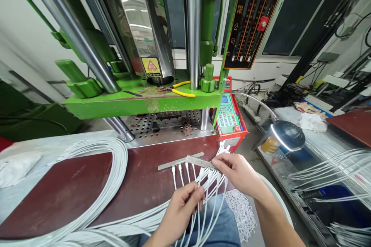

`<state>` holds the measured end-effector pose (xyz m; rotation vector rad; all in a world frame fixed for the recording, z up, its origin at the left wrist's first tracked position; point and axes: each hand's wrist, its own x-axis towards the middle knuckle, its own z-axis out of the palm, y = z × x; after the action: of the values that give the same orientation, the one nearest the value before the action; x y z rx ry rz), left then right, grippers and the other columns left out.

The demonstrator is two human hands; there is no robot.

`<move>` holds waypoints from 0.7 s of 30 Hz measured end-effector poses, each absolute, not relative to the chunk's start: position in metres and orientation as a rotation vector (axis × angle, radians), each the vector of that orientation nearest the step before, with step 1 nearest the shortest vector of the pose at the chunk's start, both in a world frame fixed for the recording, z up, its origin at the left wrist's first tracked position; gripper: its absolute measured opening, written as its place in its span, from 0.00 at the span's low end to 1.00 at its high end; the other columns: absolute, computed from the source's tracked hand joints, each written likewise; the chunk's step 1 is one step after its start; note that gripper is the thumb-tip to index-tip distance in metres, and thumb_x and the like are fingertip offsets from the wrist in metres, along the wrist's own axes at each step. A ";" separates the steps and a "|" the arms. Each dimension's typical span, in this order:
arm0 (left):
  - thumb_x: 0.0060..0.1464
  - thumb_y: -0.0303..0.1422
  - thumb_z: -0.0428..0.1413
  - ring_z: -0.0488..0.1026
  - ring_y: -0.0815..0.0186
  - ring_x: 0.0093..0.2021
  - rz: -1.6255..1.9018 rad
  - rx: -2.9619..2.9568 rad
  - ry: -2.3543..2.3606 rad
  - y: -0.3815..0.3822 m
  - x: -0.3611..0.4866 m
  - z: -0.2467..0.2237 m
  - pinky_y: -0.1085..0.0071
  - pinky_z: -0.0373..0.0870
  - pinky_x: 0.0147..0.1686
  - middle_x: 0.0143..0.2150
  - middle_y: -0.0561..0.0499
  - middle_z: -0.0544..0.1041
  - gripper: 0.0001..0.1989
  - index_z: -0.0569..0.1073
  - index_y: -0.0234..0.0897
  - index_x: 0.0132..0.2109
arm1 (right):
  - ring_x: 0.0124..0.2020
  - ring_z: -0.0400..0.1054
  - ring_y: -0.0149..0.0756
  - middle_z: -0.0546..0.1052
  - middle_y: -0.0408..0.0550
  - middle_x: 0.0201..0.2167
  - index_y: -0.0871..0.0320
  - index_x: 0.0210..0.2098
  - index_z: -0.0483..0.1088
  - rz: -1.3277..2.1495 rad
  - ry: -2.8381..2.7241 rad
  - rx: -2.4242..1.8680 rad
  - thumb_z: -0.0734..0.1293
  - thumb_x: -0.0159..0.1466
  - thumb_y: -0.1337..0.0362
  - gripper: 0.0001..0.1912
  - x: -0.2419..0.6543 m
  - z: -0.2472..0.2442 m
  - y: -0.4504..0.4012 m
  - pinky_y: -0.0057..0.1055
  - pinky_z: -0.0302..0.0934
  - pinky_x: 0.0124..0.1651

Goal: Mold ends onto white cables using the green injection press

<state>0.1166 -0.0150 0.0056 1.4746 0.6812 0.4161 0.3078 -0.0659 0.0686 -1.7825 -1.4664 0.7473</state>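
My right hand (232, 168) pinches the right end of a short metal bar (199, 162), from which several white cables with plugs hang. That bar overlaps a second flat metal bar (168, 165) lying on the dark red board (145, 185), with several more white plugs (180, 168) along its front edge. Below the bars, my left hand (188, 200) has its fingers closed around white cables (205, 204) that run down over my lap.
A green press (145, 106) stands behind the board, yellow-handled pliers (183, 92) on its ledge. Coiled white cables (118, 166) lie at the left. A red control box (228, 117) and a lamp (286, 135) are at the right. White scraps (240, 212) sit beside my lap.
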 end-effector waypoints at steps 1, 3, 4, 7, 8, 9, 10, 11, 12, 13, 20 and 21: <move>0.59 0.48 0.48 0.58 0.71 0.23 0.416 1.475 0.682 -0.014 0.116 0.004 0.74 0.55 0.25 0.21 0.55 0.66 0.21 0.67 0.36 0.28 | 0.25 0.57 0.29 0.69 0.39 0.22 0.57 0.31 0.71 0.751 -1.461 -1.778 0.60 0.67 0.54 0.16 0.307 0.069 -0.065 0.26 0.50 0.28; 0.59 0.48 0.48 0.58 0.71 0.23 0.421 1.474 0.688 -0.014 0.115 0.003 0.74 0.55 0.25 0.21 0.55 0.66 0.21 0.68 0.35 0.27 | 0.25 0.58 0.29 0.70 0.39 0.23 0.56 0.33 0.72 0.766 -1.444 -1.770 0.60 0.67 0.54 0.15 0.307 0.069 -0.065 0.26 0.51 0.28; 0.58 0.48 0.48 0.58 0.71 0.23 0.423 1.472 0.690 -0.014 0.115 0.002 0.75 0.55 0.25 0.21 0.55 0.66 0.21 0.68 0.35 0.27 | 0.25 0.59 0.29 0.71 0.39 0.23 0.56 0.33 0.72 0.772 -1.439 -1.766 0.60 0.67 0.54 0.15 0.307 0.069 -0.064 0.26 0.51 0.28; 0.58 0.48 0.48 0.58 0.71 0.22 0.430 1.469 0.692 -0.015 0.115 0.002 0.75 0.55 0.24 0.21 0.55 0.66 0.21 0.68 0.35 0.28 | 0.26 0.61 0.30 0.73 0.40 0.25 0.56 0.34 0.73 0.770 -1.435 -1.756 0.61 0.66 0.55 0.14 0.307 0.068 -0.064 0.26 0.52 0.29; 0.58 0.48 0.48 0.58 0.71 0.22 0.428 1.468 0.691 -0.015 0.115 0.003 0.75 0.54 0.24 0.21 0.55 0.66 0.21 0.69 0.35 0.28 | 0.26 0.62 0.30 0.73 0.41 0.25 0.56 0.34 0.73 0.767 -1.434 -1.754 0.61 0.66 0.55 0.13 0.307 0.067 -0.064 0.26 0.53 0.29; 0.58 0.48 0.48 0.57 0.71 0.22 0.426 1.469 0.692 -0.015 0.115 0.003 0.75 0.54 0.24 0.21 0.55 0.66 0.21 0.69 0.35 0.28 | 0.26 0.62 0.31 0.73 0.41 0.25 0.56 0.34 0.73 0.768 -1.430 -1.751 0.61 0.66 0.55 0.13 0.308 0.067 -0.064 0.26 0.53 0.29; 0.58 0.48 0.48 0.57 0.71 0.22 0.424 1.470 0.691 -0.015 0.115 0.003 0.75 0.54 0.24 0.21 0.55 0.66 0.21 0.68 0.35 0.28 | 0.26 0.62 0.31 0.73 0.41 0.24 0.56 0.35 0.74 0.778 -1.424 -1.746 0.62 0.66 0.55 0.13 0.308 0.066 -0.064 0.26 0.53 0.29; 0.58 0.48 0.48 0.57 0.71 0.22 0.424 1.470 0.691 -0.015 0.115 0.004 0.75 0.54 0.23 0.21 0.55 0.66 0.21 0.68 0.35 0.27 | 0.25 0.62 0.30 0.72 0.41 0.23 0.57 0.36 0.74 0.799 -1.414 -1.739 0.62 0.65 0.55 0.13 0.308 0.066 -0.064 0.26 0.53 0.28; 0.58 0.48 0.48 0.57 0.71 0.22 0.423 1.469 0.692 -0.015 0.115 0.004 0.75 0.53 0.23 0.21 0.55 0.66 0.22 0.68 0.35 0.27 | 0.25 0.61 0.30 0.72 0.41 0.23 0.57 0.37 0.74 0.823 -1.403 -1.730 0.63 0.65 0.55 0.13 0.308 0.065 -0.063 0.26 0.52 0.27; 0.58 0.49 0.48 0.57 0.71 0.22 0.424 1.465 0.694 -0.016 0.115 0.004 0.74 0.53 0.23 0.21 0.55 0.66 0.22 0.68 0.35 0.27 | 0.24 0.61 0.30 0.71 0.40 0.22 0.57 0.37 0.74 0.849 -1.392 -1.723 0.64 0.64 0.55 0.13 0.308 0.065 -0.063 0.25 0.52 0.26; 0.57 0.49 0.48 0.58 0.69 0.23 0.442 1.500 0.736 -0.023 0.111 0.004 0.73 0.54 0.25 0.19 0.55 0.62 0.24 0.65 0.36 0.22 | 0.24 0.60 0.29 0.71 0.40 0.22 0.58 0.33 0.75 0.761 -1.351 -1.744 0.65 0.63 0.54 0.14 0.311 0.066 -0.056 0.25 0.52 0.27; 0.57 0.49 0.49 0.58 0.69 0.23 0.465 1.495 0.753 -0.022 0.111 0.004 0.73 0.54 0.26 0.19 0.55 0.62 0.24 0.65 0.36 0.22 | 0.24 0.60 0.29 0.70 0.40 0.22 0.59 0.33 0.75 0.731 -1.336 -1.749 0.64 0.64 0.54 0.14 0.312 0.067 -0.055 0.25 0.52 0.27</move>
<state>0.1108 -0.0220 0.0045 1.4945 0.7527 0.4651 0.3115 -0.0550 0.0668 -1.7491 -1.3363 0.7310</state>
